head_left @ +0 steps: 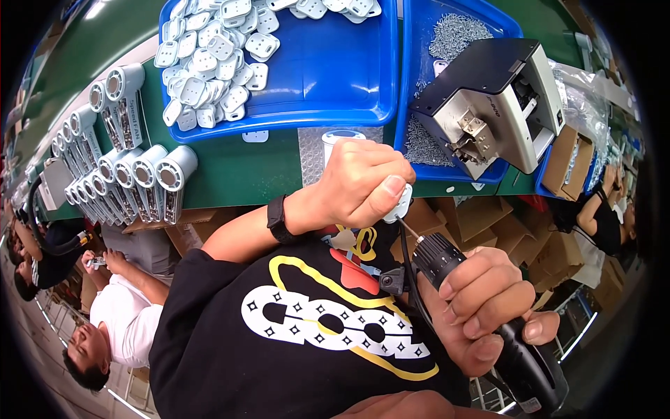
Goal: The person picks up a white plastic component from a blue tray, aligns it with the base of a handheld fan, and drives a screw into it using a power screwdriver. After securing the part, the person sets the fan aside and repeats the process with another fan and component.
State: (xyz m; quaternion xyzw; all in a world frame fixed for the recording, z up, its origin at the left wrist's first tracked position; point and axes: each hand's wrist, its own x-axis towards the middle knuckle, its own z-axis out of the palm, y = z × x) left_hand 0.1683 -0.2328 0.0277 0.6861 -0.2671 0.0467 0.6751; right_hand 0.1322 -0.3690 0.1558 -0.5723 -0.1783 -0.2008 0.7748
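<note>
My left hand [363, 180], a black band on its wrist, is closed around a pale handheld fan body [340, 135]. The fan's round end shows beyond my knuckles, and a small pale plate [399, 205] shows below my thumb; the middle is hidden by my fingers. My right hand [485, 307] grips a black electric screwdriver [438, 260] from the right. The driver's thin bit points up and left, its tip at the plate; whether a screw sits there is too small to tell.
Pale plates [209, 66] are heaped in a large blue tray [314, 119]. Right of it, a screw feeder [488, 91] stands over a blue tray of small screws [457, 35]. Fan bodies [132, 178] stand in rows at left. Cardboard boxes [488, 230] lie below the table edge. Other people [129, 314] work nearby.
</note>
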